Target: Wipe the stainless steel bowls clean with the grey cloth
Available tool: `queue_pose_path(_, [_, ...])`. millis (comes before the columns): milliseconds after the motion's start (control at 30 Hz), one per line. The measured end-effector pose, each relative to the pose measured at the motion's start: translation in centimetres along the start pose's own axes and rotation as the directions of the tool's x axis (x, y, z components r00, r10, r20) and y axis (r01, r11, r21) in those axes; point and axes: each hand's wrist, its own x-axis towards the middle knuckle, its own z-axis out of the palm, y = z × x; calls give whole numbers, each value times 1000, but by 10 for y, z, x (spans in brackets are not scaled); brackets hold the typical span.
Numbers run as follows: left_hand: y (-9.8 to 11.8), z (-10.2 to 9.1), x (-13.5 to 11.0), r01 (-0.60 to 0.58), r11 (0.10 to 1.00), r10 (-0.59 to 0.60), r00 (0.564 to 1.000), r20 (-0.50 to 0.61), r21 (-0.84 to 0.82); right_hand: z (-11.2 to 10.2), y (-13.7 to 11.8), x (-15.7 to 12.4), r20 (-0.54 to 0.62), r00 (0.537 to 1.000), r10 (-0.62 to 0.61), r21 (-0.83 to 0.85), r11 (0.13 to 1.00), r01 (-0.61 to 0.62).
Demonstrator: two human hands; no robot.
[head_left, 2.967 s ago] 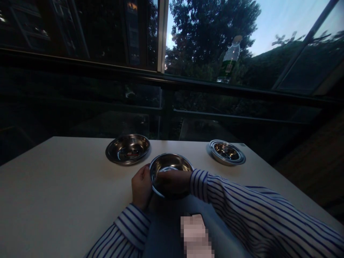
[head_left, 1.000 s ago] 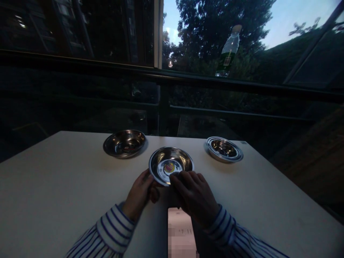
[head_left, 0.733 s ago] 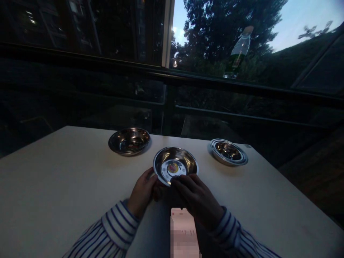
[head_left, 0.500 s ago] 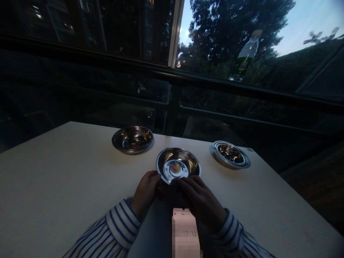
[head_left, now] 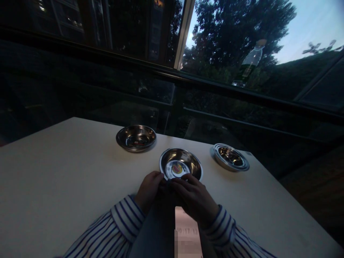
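Note:
A shiny metal bowl (head_left: 192, 163) with a round coloured label inside stands in the middle of the white table, near me. My left hand (head_left: 150, 188) is closed at its near-left rim, thumb on the edge. Bent fingers of my right hand (head_left: 195, 197) press together over the near rim, hiding part of it. Between my fingertips shows a small dark patch (head_left: 168, 181); I cannot make out what it is. Both hands sit close together.
Metal bowls (head_left: 136, 138) stand at the table's back left, and nested bowls (head_left: 231, 157) at the back right. A lit phone (head_left: 186, 222) lies below my hands. A plastic bottle (head_left: 249, 64) stands by the window, beyond the white table (head_left: 80, 172).
My right fingertips have shifted slightly left along the near rim, closer to my left hand. The view has turned a little, so the bowls appear somewhat displaced.

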Motion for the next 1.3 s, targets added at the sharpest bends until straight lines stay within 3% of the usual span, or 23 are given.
queue_pose_path(100, [0,-1,2,1,1000,-1,1000,-12,-6,1,-2,5,37,999,-13,-9,1000,13])
queue_pose_path(333, [0,0,1,12,1000,-12,1000,-25,2,-10,4,-11,36,999,24,-69,997,-22])
queue_pose_path(600, [-3,-5,4,0,999,-1,999,-42,-32,3,-3,13,64,998,4,-124,992,4])
queue_pose_path(733, [-2,-6,4,0,1000,-1,998,-59,-28,-5,0,0,84,996,10,-174,985,5])
queue_pose_path(900, [0,-1,1,17,1000,-18,998,-66,-15,-10,2,-16,37,999,28,-222,975,-19])
queue_pose_path(1133, [3,-1,0,-21,1000,21,999,-44,-1,10,-13,6,-73,997,5,-215,976,-21])
queue_pose_path(1300, [-3,-3,0,-33,999,33,999,-36,5,10,-11,2,-63,998,2,-213,977,-15])
